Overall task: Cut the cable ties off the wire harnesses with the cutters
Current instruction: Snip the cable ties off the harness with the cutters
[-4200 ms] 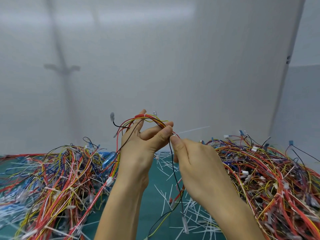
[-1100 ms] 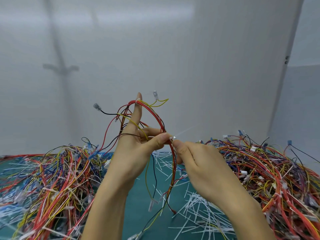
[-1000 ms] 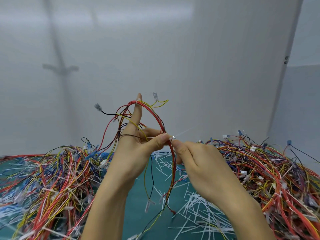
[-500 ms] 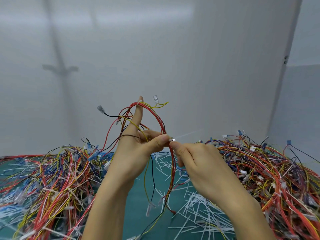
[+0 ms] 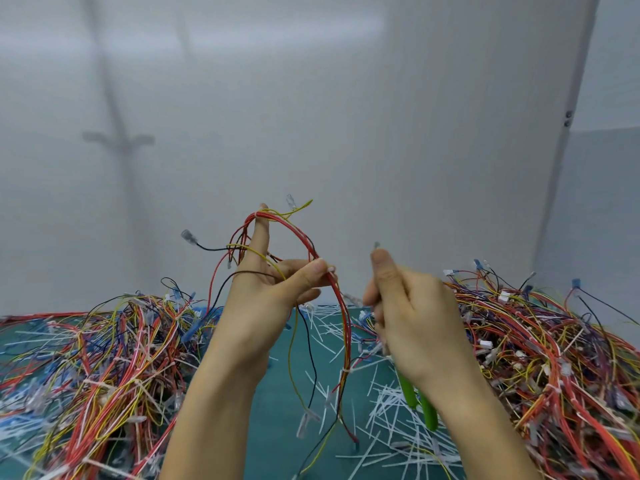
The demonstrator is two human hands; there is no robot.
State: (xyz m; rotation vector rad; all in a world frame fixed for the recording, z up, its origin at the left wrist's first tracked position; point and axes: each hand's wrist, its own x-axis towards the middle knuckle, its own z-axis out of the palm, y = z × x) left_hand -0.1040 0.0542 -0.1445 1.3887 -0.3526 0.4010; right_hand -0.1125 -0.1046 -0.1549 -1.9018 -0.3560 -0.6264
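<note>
While left hand [image 5: 263, 306] pinches a harness [image 5: 344, 327], right hand [image 5: 415, 323] grips the cutters [image 5: 408, 393].

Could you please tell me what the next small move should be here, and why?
Probably bring the cutters in the right hand to the white tie low on the harness. The left hand holds the harness up by its red wires, that tie wraps the bundle uncut, and the right hand is apart from it.
</note>
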